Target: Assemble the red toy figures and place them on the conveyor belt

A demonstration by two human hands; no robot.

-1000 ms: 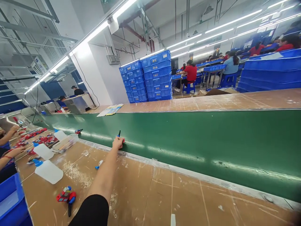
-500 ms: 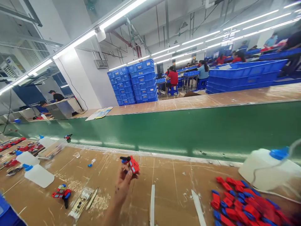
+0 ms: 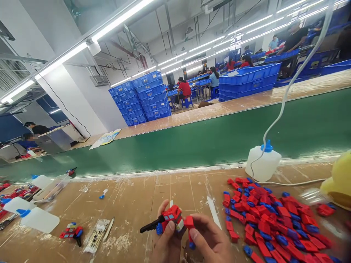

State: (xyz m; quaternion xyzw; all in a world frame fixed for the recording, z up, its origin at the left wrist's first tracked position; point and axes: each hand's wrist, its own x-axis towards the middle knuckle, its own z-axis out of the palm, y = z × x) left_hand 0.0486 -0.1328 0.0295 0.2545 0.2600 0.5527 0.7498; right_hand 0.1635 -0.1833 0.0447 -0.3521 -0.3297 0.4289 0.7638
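Strip lights run above a busy workshop, where people sit at benches beyond stacked blue crates [image 3: 150, 96] and a green belt [image 3: 189, 140] crosses behind the brown worktable [image 3: 131, 204]. Just over the near part of that table, the left hand [image 3: 166, 244] curls around a red toy figure [image 3: 172, 216], thumb pressed to its front, with a black barrel-like part [image 3: 150, 225] jutting out to the left. Close beside it, the right hand [image 3: 210, 235] pinches a small red-and-blue piece [image 3: 189, 222] between thumb and fingers, at the figure's right side; whether the two parts touch is hard to tell. To the right spreads a heap of similar red-and-blue pieces [image 3: 270, 217], with a blue-capped white bottle [image 3: 263, 166] behind it, a pale cord [image 3: 285, 95] in front of the bottle and a yellow object [image 3: 340, 179] at the edge. Over on the left lie another toy figure [image 3: 70, 232], a clear packet of thin sticks [image 3: 96, 235], more blue-capped bottles [image 3: 40, 220] and a clear tray [image 3: 55, 190].
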